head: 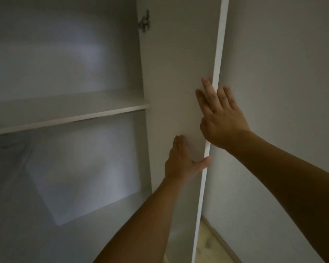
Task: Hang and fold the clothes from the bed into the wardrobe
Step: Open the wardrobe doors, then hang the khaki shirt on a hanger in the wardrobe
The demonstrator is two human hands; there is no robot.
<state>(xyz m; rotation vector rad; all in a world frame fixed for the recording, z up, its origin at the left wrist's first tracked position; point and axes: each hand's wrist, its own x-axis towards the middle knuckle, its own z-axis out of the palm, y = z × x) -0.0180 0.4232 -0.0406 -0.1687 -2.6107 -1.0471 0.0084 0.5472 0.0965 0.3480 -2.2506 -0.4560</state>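
Observation:
A white wardrobe stands open in front of me, its door [175, 76] swung out to the right. My left hand [180, 162] lies flat on the door's inner face with straight fingers, its thumb touching the door's front edge. Higher up, my right hand [220, 114] rests over that edge with its fingers spread straight, some on the inner face and some behind the edge. Inside, a white shelf [68, 111] crosses the compartment, with a lower shelf board [84, 224] beneath it. No clothes and no bed are in view.
A dark metal hinge [144, 21] sits at the top of the door's inner face. A plain wall [283, 92] stands right of the door, with a skirting board and light floor [211, 242] at its foot.

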